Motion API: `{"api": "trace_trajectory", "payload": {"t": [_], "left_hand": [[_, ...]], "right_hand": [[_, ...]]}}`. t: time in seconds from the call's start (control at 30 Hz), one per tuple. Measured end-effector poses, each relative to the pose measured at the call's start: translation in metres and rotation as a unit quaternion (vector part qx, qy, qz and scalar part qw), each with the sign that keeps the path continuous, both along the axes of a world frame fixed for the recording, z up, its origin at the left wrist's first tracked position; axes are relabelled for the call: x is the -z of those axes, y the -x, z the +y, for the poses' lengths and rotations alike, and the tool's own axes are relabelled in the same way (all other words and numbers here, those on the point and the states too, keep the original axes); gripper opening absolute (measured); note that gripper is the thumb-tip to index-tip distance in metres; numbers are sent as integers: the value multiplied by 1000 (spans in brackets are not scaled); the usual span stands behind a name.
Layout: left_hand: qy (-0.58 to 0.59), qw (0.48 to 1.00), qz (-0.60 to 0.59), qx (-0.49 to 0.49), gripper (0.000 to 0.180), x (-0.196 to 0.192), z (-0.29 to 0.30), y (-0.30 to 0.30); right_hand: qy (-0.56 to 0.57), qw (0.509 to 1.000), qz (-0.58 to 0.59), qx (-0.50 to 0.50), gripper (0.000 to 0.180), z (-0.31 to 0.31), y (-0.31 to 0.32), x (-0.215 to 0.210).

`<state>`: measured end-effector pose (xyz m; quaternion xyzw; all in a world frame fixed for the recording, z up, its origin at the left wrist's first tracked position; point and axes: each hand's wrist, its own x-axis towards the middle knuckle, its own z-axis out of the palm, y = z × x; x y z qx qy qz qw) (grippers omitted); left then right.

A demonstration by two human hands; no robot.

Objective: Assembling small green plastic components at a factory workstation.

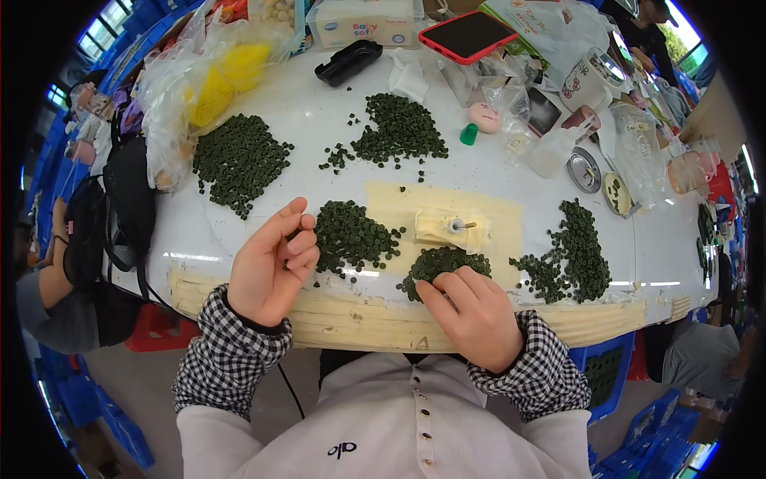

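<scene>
Palm up and fingers curled, my left hand (pixel 275 259) is raised over the near edge of the table. A small dark green round piece (pixel 294 235) shows between its fingers. Beside it lies a heap of the same small pieces (pixel 351 234). My right hand (pixel 476 315) reaches down with bent fingers into another small heap (pixel 439 265); its fingertips are partly hidden, and I cannot make out what they pinch. Just beyond that heap stands a cream, tape-wrapped block (pixel 435 226) with a metal pin (pixel 464 226) sticking out of it.
More dark green heaps lie at the far left (pixel 239 160), far middle (pixel 399 128) and right (pixel 586 251). Along the back are a red-cased phone (pixel 467 37), a black tray (pixel 349 62), a mug (pixel 590 80) and plastic bags (pixel 171 96). People sit on both sides.
</scene>
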<state>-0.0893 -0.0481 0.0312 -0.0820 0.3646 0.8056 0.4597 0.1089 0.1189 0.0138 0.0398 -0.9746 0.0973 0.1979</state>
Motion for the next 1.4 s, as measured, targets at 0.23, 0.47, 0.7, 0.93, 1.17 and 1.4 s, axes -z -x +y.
{"api": "trace_trajectory", "payload": {"t": [0.23,0.47,0.7,0.93,1.17,1.4], "left_hand": [[-175,941,-275,-83,27,-1,1,-62],[-115,972,-173,106,24,20,4,-79],[-106,982,-47,150,29,23,21,-73],[-160,981,27,108,21,28,25,-66],[-170,979,49,103,21,36,23,-65],[-225,969,14,98,23,40,24,-63]], "right_hand": [[38,999,17,7,20,3,-1,5],[74,996,40,3,26,5,-7,7],[99,990,98,10,25,6,-4,15],[111,988,108,20,21,6,0,12],[111,987,117,11,23,9,-2,15],[133,980,148,33,21,8,-3,11]]}}
